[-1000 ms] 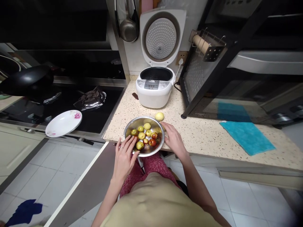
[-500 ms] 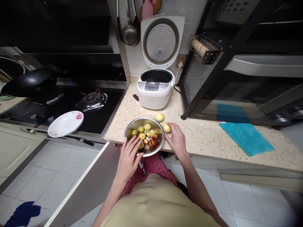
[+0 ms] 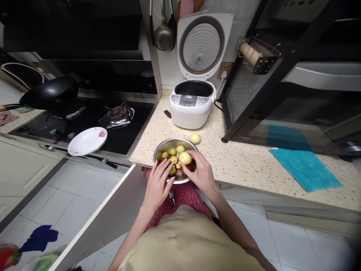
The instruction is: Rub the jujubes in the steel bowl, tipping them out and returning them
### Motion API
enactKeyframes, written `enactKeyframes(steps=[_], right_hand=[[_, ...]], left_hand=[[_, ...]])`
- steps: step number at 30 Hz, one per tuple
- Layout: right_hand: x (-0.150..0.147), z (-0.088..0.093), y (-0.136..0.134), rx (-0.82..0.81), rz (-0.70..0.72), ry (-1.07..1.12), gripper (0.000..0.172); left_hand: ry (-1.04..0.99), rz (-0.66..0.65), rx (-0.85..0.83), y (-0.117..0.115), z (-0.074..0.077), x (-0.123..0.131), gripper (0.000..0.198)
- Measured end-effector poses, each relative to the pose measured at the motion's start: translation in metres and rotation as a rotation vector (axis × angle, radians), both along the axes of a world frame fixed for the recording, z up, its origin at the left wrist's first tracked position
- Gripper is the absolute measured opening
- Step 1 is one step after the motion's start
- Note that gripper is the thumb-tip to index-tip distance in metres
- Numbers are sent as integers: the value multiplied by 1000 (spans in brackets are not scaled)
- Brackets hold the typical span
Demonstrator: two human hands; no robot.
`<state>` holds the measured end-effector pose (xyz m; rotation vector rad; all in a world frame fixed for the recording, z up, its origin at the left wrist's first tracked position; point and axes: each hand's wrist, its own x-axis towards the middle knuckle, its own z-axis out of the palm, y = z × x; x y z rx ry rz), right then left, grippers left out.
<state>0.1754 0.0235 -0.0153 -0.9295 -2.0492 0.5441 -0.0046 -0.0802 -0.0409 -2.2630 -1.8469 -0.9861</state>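
A steel bowl point(image 3: 160, 146) stands at the counter's front edge, with several green and reddish-brown jujubes point(image 3: 166, 155) and a small pale potato point(image 3: 180, 149) inside. My right hand point(image 3: 201, 174) pinches a yellow potato point(image 3: 185, 158) above the bowl's right half, hiding some of the fruit below. Across the bowl's left front rim lies my left hand point(image 3: 158, 185), its fingers stretched apart over the fruit. It wears a ring and grips nothing I can see. One more potato point(image 3: 195, 139) rests on the counter just behind the bowl.
A white rice cooker point(image 3: 190, 114) with its lid up stands behind the bowl. On the left, a flowered plate point(image 3: 87, 141) sits at the stove's edge near a black wok point(image 3: 52, 94). A cabinet door point(image 3: 113, 214) hangs open below. A blue cloth point(image 3: 306, 169) lies right.
My right hand has picked up the potato from beside the bowl and carried it left over the bowl. My left hand stays at the rim. The view has shifted slightly.
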Motion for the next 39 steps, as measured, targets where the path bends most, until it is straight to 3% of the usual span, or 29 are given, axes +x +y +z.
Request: enactKeyframes(steps=[4,13,18,23,27,31,39], right_hand=[[-12,-3,1,-47,81,-72,33],[-12,-13,5,-66,70,-143,36],[-8,-10,9,-81,109,-92,35],[8,-4,37,22,-48,-20,26],[21,-6,70,132,-166,-149,33],[23,-10,91,170,-131,-310,42],[13,-23,108,191,-61,-516,50]], left_hand=[[-1,8,0,-1,1,0,57],[28,-10,-11,-1,1,2,60],[52,-16,-3,1,1,5,60],[68,-21,10,2,1,5,59],[68,-18,25,2,0,5,60],[64,-17,30,2,-1,5,62],[49,-17,46,1,-2,4,63]])
